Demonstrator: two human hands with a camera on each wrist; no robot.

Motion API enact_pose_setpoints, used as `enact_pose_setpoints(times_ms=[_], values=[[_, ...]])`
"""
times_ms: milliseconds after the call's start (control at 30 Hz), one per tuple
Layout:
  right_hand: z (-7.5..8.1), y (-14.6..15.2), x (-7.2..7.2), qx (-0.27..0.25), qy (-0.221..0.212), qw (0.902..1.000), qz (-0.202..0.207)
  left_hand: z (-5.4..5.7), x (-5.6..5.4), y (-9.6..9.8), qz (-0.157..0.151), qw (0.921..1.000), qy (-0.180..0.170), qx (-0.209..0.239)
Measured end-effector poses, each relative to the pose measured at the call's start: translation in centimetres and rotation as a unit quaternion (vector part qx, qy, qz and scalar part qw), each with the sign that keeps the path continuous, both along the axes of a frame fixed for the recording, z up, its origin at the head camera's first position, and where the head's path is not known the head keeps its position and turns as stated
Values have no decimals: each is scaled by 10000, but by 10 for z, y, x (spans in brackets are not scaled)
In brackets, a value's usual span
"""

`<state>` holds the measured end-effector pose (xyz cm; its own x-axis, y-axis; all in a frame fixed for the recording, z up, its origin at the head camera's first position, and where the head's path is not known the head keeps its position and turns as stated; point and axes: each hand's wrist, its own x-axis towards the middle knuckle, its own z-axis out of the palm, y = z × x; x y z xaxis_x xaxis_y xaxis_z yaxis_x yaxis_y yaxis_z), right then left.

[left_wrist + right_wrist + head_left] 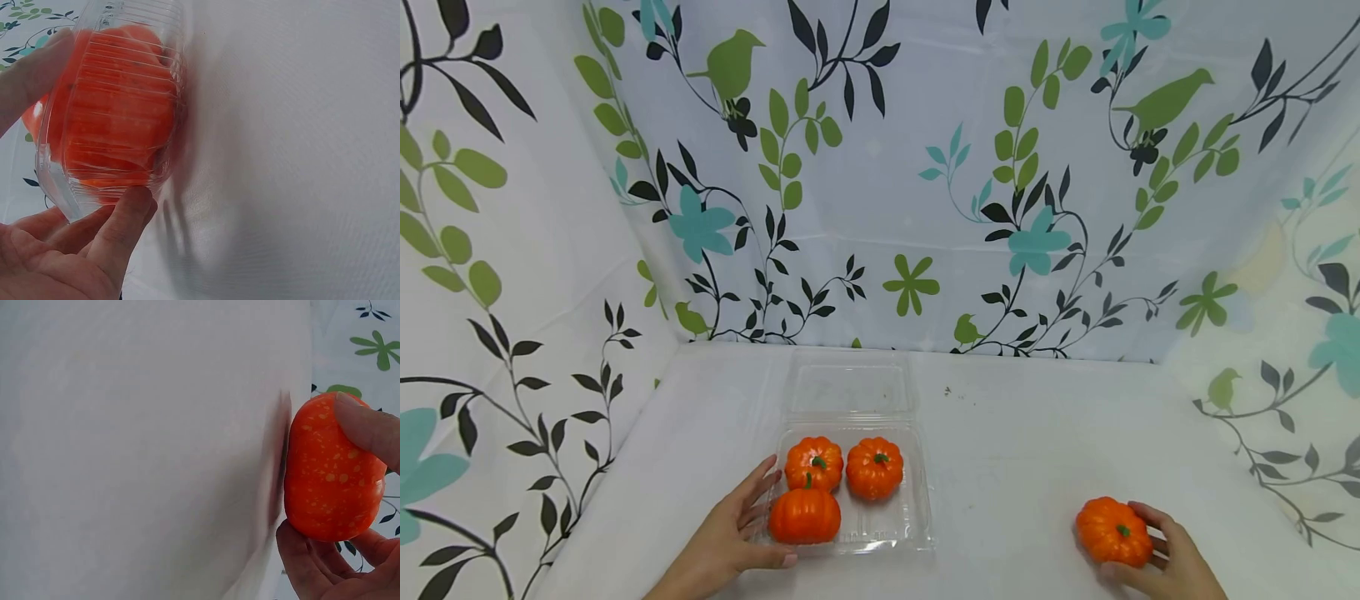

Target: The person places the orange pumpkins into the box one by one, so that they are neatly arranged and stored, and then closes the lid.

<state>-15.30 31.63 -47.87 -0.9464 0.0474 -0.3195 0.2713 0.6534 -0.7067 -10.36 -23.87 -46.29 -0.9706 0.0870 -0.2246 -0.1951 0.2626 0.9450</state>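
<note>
A clear plastic clamshell container (891, 529) lies with its lid folded back on the white table. Inside it are three small orange toy pumpkins: one at the back left (814, 463), one at the right (875, 469), and one at the front left (805, 516) tipped so its stem points away. My left hand (730, 527) holds the container's left front corner, thumb at the front, fingers along the left side; ribbed plastic wall (119, 112) shows between them. Far to the right, my right hand (1172, 554) grips another toy pumpkin (1114, 532) between thumb and fingers, at the tabletop.
The open lid (850, 387) lies flat behind the container. A patterned cloth (880, 208) with leaves and birds rises behind the table and along both sides. Small dark specks (947, 391) mark the table's back part.
</note>
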Motion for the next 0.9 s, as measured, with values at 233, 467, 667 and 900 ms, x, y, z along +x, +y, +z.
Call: enact_pose_setpoints(times_ms=[233,467,667,900], values=[[14,-25,1,-87,357,9988,329,2,0,-1,-134,9998,63,111],[27,-51,3,-1393,440,9847,951,1,-1,0,-84,9999,-22,57],[38,-80,2,-1987,416,9647,1677,-1,0,0,-46,10000,-28,81],[46,-113,5,-2414,341,9416,2323,0,0,0,-23,10000,-12,82]])
